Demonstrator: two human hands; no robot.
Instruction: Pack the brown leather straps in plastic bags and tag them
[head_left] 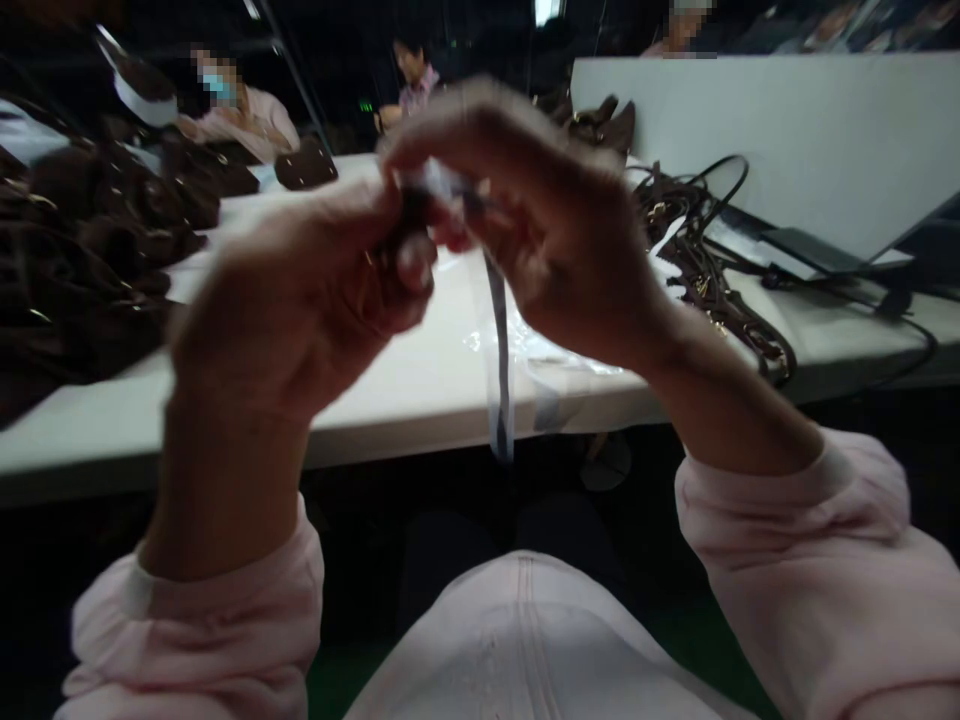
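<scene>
My left hand (300,295) and my right hand (555,225) are raised close together above the table, both blurred by motion. The left fingers are closed around a dark brown piece (409,215), mostly hidden by the hand. My right hand is curled, its fingertips pinching the upper end of a dark strap in a clear plastic sleeve (500,350). This strap hangs down past the table's front edge. Whether it joins the brown piece, I cannot tell. Behind the strap, crumpled clear plastic (555,345) lies on the tabletop.
A white table (390,400) spans the view. Brown bags or bag parts (90,250) are heaped at left. Brown straps with gold-coloured hardware (701,270) lie at right, beside a dark flat object (814,250) and a white panel (765,140). People (259,120) sit beyond.
</scene>
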